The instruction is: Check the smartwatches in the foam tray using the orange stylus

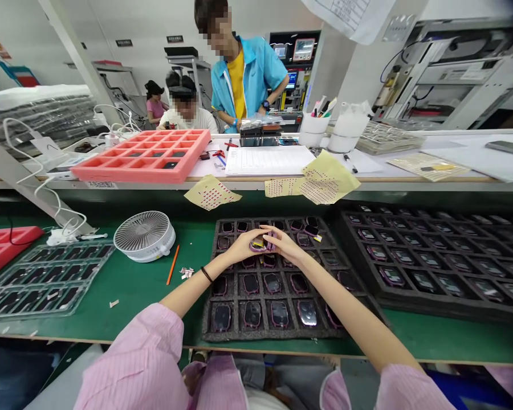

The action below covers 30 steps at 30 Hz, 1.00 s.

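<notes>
Both my hands meet over the black foam tray (pixel 235 276), holding one purple-framed watch case (pixel 259 244) with a yellow piece showing inside it. My left hand (pixel 244 244) grips its left side, and my right hand (pixel 283 245) has its fingers closed on the right side. The fingertips partly cover the case. Below them, the tray's compartments hold several similar dark-faced watch cases (pixel 272 283). Another case (pixel 311 230) with a yellow-and-white tab lies at the tray's upper right, just beyond my right hand.
A second black foam tray (pixel 414 293) full of cases stands at right. On the left are a white fan (pixel 145 236), an orange stick (pixel 173 265) and a clear plastic tray (pixel 74 302). Above runs a shelf with a pink foam tray (pixel 141 171). People are across the bench.
</notes>
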Tool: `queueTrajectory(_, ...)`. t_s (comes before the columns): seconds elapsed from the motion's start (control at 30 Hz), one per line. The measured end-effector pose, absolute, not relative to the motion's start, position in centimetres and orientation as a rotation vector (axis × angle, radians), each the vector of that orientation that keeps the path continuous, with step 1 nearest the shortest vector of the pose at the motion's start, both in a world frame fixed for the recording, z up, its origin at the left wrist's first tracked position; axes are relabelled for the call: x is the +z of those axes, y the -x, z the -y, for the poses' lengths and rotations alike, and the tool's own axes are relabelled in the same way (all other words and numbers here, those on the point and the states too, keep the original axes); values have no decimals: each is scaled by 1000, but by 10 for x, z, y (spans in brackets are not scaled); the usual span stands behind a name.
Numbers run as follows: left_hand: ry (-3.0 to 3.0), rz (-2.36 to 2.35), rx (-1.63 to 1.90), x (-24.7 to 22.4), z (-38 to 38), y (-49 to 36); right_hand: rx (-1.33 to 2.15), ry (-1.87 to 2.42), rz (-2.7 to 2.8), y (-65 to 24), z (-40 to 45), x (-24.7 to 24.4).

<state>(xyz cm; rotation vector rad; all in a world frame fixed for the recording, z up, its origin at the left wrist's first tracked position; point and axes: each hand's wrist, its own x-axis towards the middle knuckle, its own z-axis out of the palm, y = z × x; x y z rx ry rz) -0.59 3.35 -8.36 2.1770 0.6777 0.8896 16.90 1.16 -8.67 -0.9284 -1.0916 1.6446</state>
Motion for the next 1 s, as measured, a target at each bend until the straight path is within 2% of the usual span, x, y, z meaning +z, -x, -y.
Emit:
queueTrajectory(0.3, -1935, -875, 705, -103, -67, -7, 1622, 1156, 951, -185, -31, -102)
queueTrajectory(0.5, -1844, -935, 563, -89, -88, 13, 1557, 1276, 1064, -181, -39, -101)
queueTrajectory(0.83, -1982, -982, -61, -51, -110, 30, 1128, 1546, 1303, -199, -59, -104)
queueTrajectory(1.0, -2208, -1054, -61, -45, -92, 31, 875, 1662, 1498, -208, -58, -118)
